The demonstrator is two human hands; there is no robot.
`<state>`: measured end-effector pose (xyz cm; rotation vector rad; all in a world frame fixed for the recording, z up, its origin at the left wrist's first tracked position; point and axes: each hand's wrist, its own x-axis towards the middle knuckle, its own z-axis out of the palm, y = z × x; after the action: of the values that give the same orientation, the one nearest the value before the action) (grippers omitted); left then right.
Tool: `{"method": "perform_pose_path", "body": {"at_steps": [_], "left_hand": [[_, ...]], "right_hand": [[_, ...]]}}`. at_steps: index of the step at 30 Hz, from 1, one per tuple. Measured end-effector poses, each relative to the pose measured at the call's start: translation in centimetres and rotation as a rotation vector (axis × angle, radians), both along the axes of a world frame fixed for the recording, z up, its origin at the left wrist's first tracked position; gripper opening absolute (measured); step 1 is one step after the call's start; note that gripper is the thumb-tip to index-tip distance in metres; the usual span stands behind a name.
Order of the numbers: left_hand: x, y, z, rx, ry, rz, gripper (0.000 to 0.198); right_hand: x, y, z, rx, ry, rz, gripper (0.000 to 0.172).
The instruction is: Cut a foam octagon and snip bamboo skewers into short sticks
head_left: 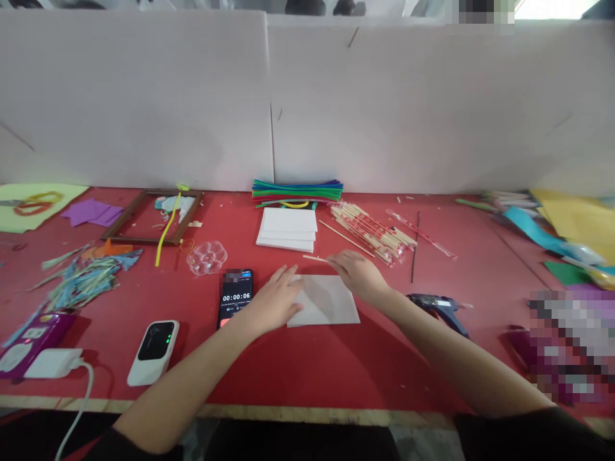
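Note:
A white sheet of paper (331, 307) lies on the red table in front of me. My left hand (278, 298) rests on its left edge, fingers spread and holding nothing. Over the sheet's top right part, my right hand (358, 272) is closed on a thin wooden stick (314, 258), whose free end points left above the paper's far edge. Beyond the sheet is a small stack of white paper (287, 229). Right of that stack lies a pile of wrapped wooden chopsticks (372, 230), with one loose stick (346, 239) beside it.
Left of the sheet are a phone (235, 298) running a timer, a white device (154, 352) and a clear bead case (206, 258). A brown frame (108, 230) lies farther left. Pipe cleaners (298, 191) lie by the white partition (408, 109); a glue gun (442, 308) is at right.

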<state>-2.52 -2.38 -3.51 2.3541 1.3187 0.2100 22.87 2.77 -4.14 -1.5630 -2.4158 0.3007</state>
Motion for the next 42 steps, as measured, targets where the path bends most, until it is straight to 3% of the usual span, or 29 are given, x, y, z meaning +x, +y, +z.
{"method": "perform_pose_path", "body": {"at_steps": [2, 3, 6, 8, 10, 12, 14, 16, 22, 27, 29, 33, 35, 37, 39, 42], "left_hand": [[-0.6, 0.4, 0.7, 0.033, -0.013, 0.093, 0.018], [-1.0, 0.6, 1.0, 0.051, -0.015, 0.158, 0.016], [-1.7, 1.0, 1.7, 0.092, -0.028, 0.263, 0.019], [-1.6, 1.0, 1.8, 0.086, -0.037, 0.234, 0.027], [-1.1, 0.8, 1.4, 0.059, -0.036, 0.16, 0.049], [-0.4, 0.3, 0.7, 0.028, -0.027, 0.094, 0.084], [0.2, -0.2, -0.2, 0.0, -0.01, 0.058, 0.118], [0.7, -0.7, -0.9, -0.031, 0.009, 0.016, 0.133], [0.9, -0.8, -0.9, -0.028, -0.041, -0.017, 0.12], [-0.1, -0.1, 0.5, 0.028, -0.128, 0.171, 0.107], [-0.3, 0.1, 1.2, -0.048, -0.294, 0.321, 0.107], [0.4, -0.1, 2.2, -0.653, -0.918, 0.612, 0.097], [1.3, -0.5, 2.4, -0.821, -1.042, 0.659, 0.085], [2.2, -1.0, 2.2, -0.858, -1.071, 0.676, 0.09], [2.9, -1.3, 1.8, -0.843, -1.117, 0.679, 0.111], [3.1, -1.4, 1.4, -0.769, -1.235, 0.729, 0.131]], "right_hand": [[0.2, -0.9, -0.3, -0.025, 0.003, 0.044, 0.037], [0.3, -1.3, -0.3, -0.036, 0.007, 0.064, 0.038], [0.0, -2.2, 0.3, -0.06, 0.019, 0.131, 0.04], [-0.4, -2.6, 0.9, -0.075, 0.012, 0.183, 0.039], [-0.8, -2.6, 1.3, -0.09, -0.02, 0.219, 0.036], [-0.8, -2.2, 1.2, -0.096, -0.078, 0.207, 0.033], [-0.4, -1.6, 0.8, -0.084, -0.146, 0.134, 0.033], [0.3, -0.9, 0.3, -0.064, -0.203, 0.035, 0.035], [2.2, 0.8, -0.5, -0.052, -0.285, -0.154, 0.035], [3.1, 1.5, -0.4, -0.056, -0.251, -0.251, 0.032], [3.4, 1.7, -0.2, -0.052, -0.198, -0.285, 0.031], [2.6, 1.1, 1.1, -0.013, 0.005, -0.286, 0.029], [1.0, -0.2, 1.9, 0.011, 0.139, -0.244, 0.034], [-0.9, -1.8, 2.5, -0.019, 0.272, -0.174, 0.041], [-2.7, -3.1, 2.8, -0.206, 0.593, -0.042, 0.043], [-4.2, -3.8, 2.6, -0.414, 0.92, -0.046, 0.039]]}}
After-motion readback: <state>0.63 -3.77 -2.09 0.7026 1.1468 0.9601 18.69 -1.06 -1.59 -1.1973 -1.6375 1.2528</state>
